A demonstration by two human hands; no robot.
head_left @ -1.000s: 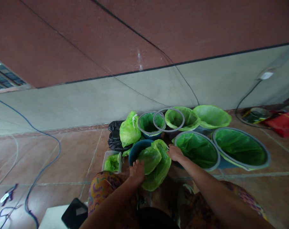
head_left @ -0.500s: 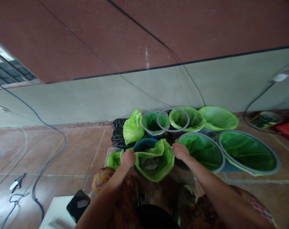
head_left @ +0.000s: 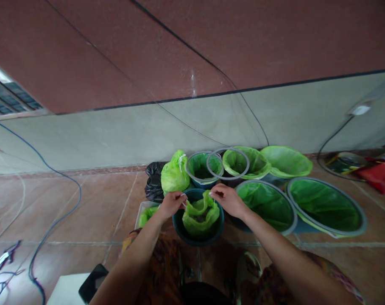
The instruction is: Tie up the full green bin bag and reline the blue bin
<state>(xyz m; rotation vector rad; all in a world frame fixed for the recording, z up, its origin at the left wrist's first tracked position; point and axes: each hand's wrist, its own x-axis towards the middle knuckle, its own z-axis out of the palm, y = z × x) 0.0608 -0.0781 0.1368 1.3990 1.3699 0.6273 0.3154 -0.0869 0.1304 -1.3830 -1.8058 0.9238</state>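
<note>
Between my hands a green garbage bag [head_left: 200, 222] sits with its mouth partly gathered, inside a dark blue bin [head_left: 176, 220] whose rim shows around it. My left hand [head_left: 172, 203] pinches a white drawstring at the bag's left side. At the right side, my right hand [head_left: 229, 199] pinches the drawstring too. What lies inside the bag is too dim to make out. A loose grey ring [head_left: 228, 174] leans across two lined bins just behind my right hand.
To the right stand several bins with green liners, among them a large grey-rimmed bin [head_left: 364, 212]. A tied green bag [head_left: 174, 173] and a black bag [head_left: 154, 182] rest near the wall. A white box [head_left: 138, 214] stands left; a phone [head_left: 92, 284] lies lower left. A blue cable [head_left: 79, 195] crosses the floor.
My hands have come closer together, each with the drawstring. The bag's mouth has narrowed and drawn away from the bin's rim, which now shows. The view has shifted slightly.
</note>
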